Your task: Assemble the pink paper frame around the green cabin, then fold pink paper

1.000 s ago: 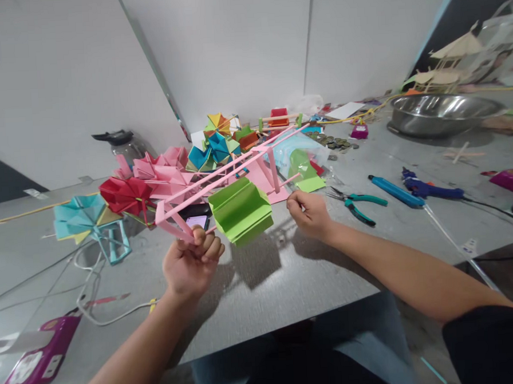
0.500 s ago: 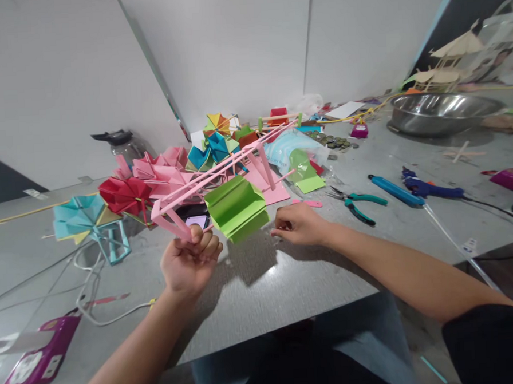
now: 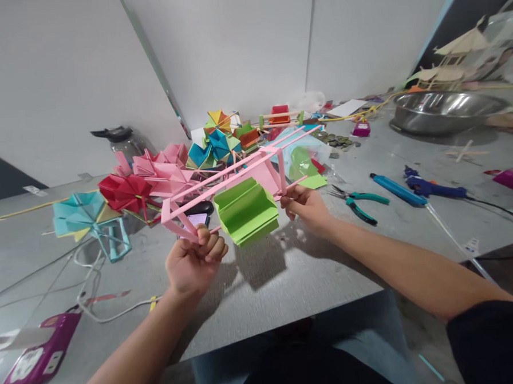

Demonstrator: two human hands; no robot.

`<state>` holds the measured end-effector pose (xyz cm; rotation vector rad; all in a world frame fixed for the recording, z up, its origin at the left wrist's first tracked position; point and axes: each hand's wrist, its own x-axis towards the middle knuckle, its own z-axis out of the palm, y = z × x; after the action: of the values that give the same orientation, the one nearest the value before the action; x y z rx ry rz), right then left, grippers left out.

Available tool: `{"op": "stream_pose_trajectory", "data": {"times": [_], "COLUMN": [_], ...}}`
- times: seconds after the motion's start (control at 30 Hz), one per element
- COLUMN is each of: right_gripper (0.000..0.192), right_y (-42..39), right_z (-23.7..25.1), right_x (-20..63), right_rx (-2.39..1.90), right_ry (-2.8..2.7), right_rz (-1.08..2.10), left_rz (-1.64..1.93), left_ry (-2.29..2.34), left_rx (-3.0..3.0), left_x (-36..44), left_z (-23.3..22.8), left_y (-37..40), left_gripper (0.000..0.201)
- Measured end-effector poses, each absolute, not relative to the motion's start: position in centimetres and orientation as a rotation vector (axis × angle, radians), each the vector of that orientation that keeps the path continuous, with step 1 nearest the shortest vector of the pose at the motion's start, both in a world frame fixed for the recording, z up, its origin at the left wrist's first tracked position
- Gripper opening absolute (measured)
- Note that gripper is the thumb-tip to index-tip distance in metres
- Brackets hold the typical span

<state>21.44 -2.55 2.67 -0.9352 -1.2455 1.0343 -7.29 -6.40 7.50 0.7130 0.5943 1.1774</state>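
Note:
A pink stick frame [image 3: 234, 173] is lifted above the grey table [image 3: 286, 270], with a folded green paper piece [image 3: 246, 211] hanging from it. My left hand [image 3: 194, 264] grips the frame's near left end. My right hand [image 3: 308, 206] pinches the frame's right end, just right of the green piece. The frame tilts upward toward the far right.
Folded paper pinwheels in red [image 3: 125, 192], teal [image 3: 83, 211], pink and blue lie behind the frame. Teal pliers [image 3: 355, 201], a blue glue gun [image 3: 428, 187] and a steel bowl [image 3: 445, 110] are to the right. Cables and a purple packet [image 3: 37, 355] lie at left.
My right hand rose from the table, where it touched down half a second ago, and took hold of the frame's right end again. The frame lifted slightly.

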Motion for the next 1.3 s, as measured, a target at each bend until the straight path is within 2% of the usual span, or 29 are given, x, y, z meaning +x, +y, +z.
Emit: {"op": "stream_pose_trajectory", "data": {"times": [0.57,0.97,1.3], "right_gripper": [0.050,0.030,0.012], "right_y": [-3.1,-2.7,-3.3], "right_z": [3.3,2.8,2.2], "right_x": [21.1,21.3,21.6], "right_rx": [-0.907,-0.970,-1.155], "right_ry": [-1.293,-1.227,-1.645], "right_rz": [1.067,1.173,1.257], "left_rz": [1.178,1.185,1.190], "left_ry": [0.599,0.591,0.530], "left_rx": [0.708,0.697,0.716], "left_x": [-6.9,-7.2,-8.3], "left_z": [7.2,7.3,7.3], "left_y": [-6.5,-6.4,-5.7], "left_gripper": [0.005,0.006,0.014]}}
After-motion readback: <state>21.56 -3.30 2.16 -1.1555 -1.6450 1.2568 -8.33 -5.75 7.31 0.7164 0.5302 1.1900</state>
